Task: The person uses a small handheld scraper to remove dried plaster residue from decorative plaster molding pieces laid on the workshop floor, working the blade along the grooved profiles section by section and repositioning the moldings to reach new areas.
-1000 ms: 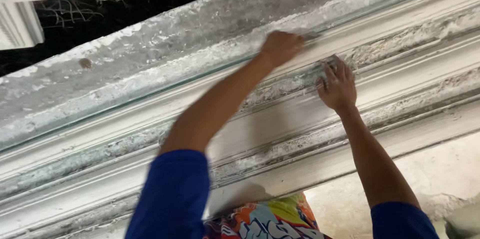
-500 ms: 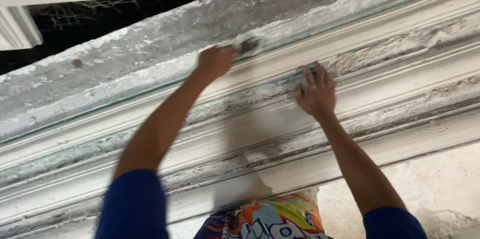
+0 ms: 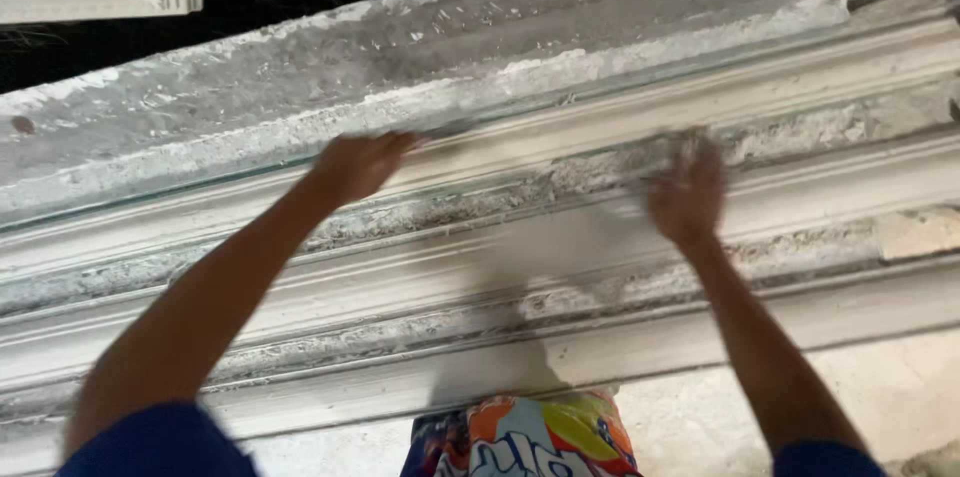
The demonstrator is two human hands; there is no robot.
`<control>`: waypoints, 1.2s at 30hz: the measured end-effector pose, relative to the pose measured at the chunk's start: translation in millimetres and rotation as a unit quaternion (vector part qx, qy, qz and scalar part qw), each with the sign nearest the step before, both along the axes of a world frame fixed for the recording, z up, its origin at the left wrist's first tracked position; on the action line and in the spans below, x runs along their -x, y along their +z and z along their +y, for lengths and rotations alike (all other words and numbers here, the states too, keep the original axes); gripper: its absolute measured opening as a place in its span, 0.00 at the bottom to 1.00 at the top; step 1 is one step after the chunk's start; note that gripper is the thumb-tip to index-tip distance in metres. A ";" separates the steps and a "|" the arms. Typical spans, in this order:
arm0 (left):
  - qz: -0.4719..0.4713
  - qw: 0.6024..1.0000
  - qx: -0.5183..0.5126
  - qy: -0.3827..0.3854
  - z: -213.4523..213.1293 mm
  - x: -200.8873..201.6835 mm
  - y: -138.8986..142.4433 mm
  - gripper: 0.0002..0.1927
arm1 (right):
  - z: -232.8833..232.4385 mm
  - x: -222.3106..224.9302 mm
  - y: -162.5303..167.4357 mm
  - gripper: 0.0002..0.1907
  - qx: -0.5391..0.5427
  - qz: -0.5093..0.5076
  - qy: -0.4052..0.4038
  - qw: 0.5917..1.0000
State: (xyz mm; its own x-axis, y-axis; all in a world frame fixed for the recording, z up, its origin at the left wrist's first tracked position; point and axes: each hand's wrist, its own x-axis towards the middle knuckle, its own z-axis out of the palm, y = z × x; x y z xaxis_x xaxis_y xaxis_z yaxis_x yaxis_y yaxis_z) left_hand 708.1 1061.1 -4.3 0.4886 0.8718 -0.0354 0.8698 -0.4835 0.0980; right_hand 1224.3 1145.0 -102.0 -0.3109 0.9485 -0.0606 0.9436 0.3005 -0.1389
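The white moulded cornice [image 3: 560, 267] runs across my whole view, rising from eight o'clock towards two o'clock, with paint flaked off its stepped ridges and rough grey patches showing through. My left hand [image 3: 358, 163] presses on its upper ridge at about eleven o'clock from centre, fingers curled as if around something small, though blur hides what, so I cannot tell whether it grips anything. My right hand [image 3: 688, 192] lies against the middle ridge at two o'clock, fingers spread, blurred. The hands are well apart. Above the cornice lies a crumbling grey ledge [image 3: 420, 57]. At six o'clock sits a bright multicoloured bag [image 3: 530, 437].
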 end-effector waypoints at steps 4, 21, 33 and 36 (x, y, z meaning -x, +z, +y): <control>0.113 0.981 0.143 0.069 -37.5 53.8 34.7 0.33 | 20.4 -41.7 -17.8 0.39 -0.015 0.018 0.005 1.000; 0.118 0.970 0.211 0.025 71.3 -67.0 24.3 0.23 | 9.9 -35.0 -5.9 0.31 -0.082 0.109 -0.006 0.991; 0.108 0.990 0.026 -0.085 149.5 -167.1 -9.2 0.20 | 10.0 -30.5 2.6 0.36 -0.100 0.082 -0.020 0.991; 0.114 0.989 0.040 -0.088 199.6 -241.1 -11.1 0.15 | 12.0 -32.9 4.8 0.38 -0.096 0.098 -0.007 0.991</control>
